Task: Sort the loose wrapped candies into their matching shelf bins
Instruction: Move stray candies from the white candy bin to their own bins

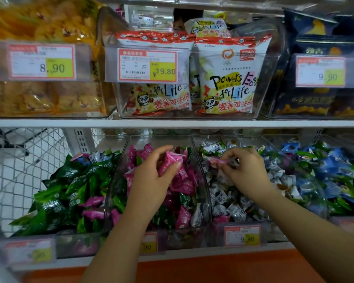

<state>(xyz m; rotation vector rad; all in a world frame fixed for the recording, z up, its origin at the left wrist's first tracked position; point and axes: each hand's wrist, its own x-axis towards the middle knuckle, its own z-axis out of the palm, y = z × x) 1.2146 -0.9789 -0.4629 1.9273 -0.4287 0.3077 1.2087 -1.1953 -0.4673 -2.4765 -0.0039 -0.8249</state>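
Observation:
Clear shelf bins on the lower shelf hold wrapped candies: green ones (70, 193) at the left, pink ones (184, 182) in the middle bin (200, 160), white-and-black ones (231, 205) right of it, blue ones (335, 172) at the far right. Stray pink and green pieces lie mixed among them. My left hand (151, 180) hovers over the pink bin, shut on a pink candy (170, 160). Over the white-and-black bin, my right hand (247, 170) pinches another pink candy (217, 161) between its fingertips.
The upper shelf (172, 123) carries clear bins of snack bags (225, 78) with price tags (147, 66). More price tags (242, 235) hang on the lower bins' fronts. A white wire basket (23, 160) stands at the left. An orange panel (213, 266) runs below the shelf.

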